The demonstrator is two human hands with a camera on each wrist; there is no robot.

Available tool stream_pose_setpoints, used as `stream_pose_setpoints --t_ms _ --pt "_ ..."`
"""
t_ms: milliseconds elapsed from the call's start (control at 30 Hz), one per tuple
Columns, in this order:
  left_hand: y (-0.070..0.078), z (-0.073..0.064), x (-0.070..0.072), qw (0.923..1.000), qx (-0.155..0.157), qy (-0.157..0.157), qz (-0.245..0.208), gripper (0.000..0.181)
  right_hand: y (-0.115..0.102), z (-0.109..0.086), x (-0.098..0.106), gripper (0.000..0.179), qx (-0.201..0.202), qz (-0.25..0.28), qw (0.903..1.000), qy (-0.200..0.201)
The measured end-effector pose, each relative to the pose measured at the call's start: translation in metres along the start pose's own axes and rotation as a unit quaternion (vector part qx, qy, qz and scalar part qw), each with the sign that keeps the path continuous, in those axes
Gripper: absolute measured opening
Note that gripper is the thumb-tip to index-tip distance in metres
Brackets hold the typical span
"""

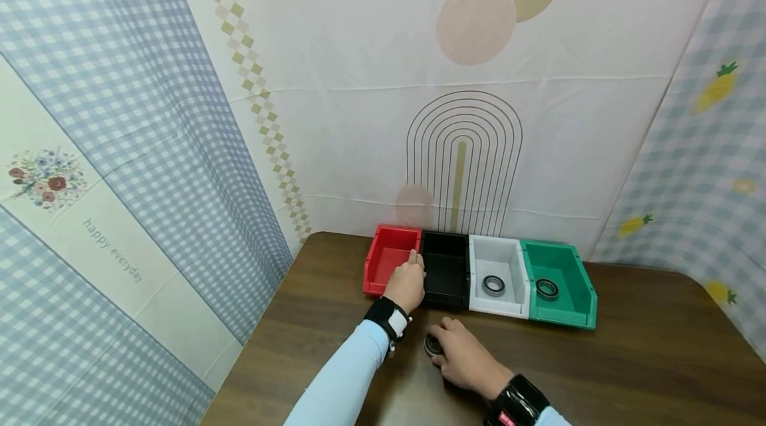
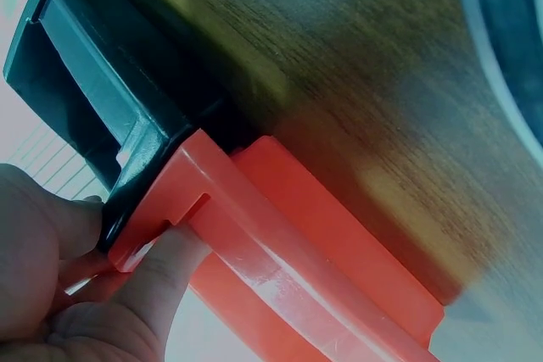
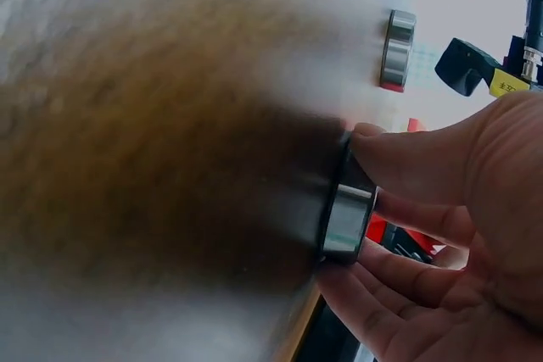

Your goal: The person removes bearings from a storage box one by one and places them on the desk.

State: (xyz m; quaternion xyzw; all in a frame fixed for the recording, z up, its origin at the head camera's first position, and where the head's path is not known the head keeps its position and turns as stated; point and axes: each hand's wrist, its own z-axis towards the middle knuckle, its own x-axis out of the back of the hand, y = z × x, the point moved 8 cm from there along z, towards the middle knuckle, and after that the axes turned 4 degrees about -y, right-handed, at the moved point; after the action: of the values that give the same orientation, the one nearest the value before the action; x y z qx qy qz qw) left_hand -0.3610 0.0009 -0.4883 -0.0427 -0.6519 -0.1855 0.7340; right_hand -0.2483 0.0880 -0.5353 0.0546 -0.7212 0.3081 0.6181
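My left hand [image 1: 405, 283] reaches to the seam between a red bin [image 1: 389, 256] and a black bin [image 1: 445, 270]. In the left wrist view, its fingers [image 2: 161, 281] pinch their adjoining walls, close to a slot in the red one. Lower on the wooden table, my right hand [image 1: 469, 356] holds a ball bearing [image 1: 432, 345] between thumb and fingers. Its shiny metal side shows in the right wrist view, edge against the table. Another bearing [image 3: 397, 50] lies farther off in that view. Part of a dark ring [image 2: 517, 48] looms at the left wrist view's edge.
Beside the black bin, a white bin [image 1: 499, 256] and a green bin [image 1: 562, 293] continue the row. One bearing [image 1: 493, 286] lies in the white bin, another bearing [image 1: 547, 289] in the green. Patterned cloth [image 1: 335, 133] hangs behind the table [image 1: 634, 346].
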Motion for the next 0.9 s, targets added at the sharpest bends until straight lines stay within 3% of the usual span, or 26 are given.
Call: stream_pose_setpoints --t_ms 500,733,900 --pt "-0.0029 0.0024 -0.0029 0.9999 0.013 0.008 -0.006 0.049 -0.0049 -0.0033 0.0032 0.040 0.005 -0.003 0.9998 0.019" --pt "-0.0035 0.0027 -0.0062 0.9995 0.021 -0.010 -0.021 0.052 -0.0050 -0.0036 0.0038 0.040 -0.001 -0.002 0.9999 0.014" --pt "-0.0030 0.0023 -0.0054 0.9998 0.012 0.004 -0.013 0.050 -0.0052 -0.0036 0.0035 0.039 0.000 0.001 0.9999 0.014"
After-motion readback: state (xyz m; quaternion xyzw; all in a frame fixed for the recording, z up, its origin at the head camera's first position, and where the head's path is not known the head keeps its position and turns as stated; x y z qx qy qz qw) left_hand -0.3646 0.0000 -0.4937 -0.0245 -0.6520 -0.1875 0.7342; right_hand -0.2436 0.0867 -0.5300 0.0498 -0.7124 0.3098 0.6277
